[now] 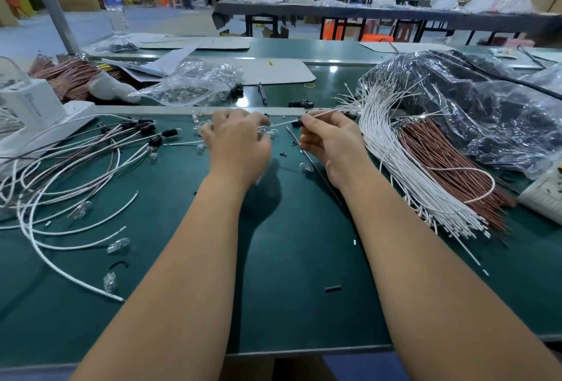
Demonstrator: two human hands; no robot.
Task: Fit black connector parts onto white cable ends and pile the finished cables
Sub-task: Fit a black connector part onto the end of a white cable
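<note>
My right hand pinches a small black connector part threaded on a thin white cable that runs up and right toward the bundle. My left hand hovers palm down over small clear bulbs on the green mat, its fingers curled and blurred; whether it holds anything is hidden. A pile of white and brown cables with black connectors fitted lies at the left. A thick bundle of bare white and brown cables lies at the right.
Clear bulbs and small black bits are scattered over the green mat. A bag of bulbs and a black pen lie beyond the mat's far edge. A white box stands at far left, plastic-wrapped stock at far right.
</note>
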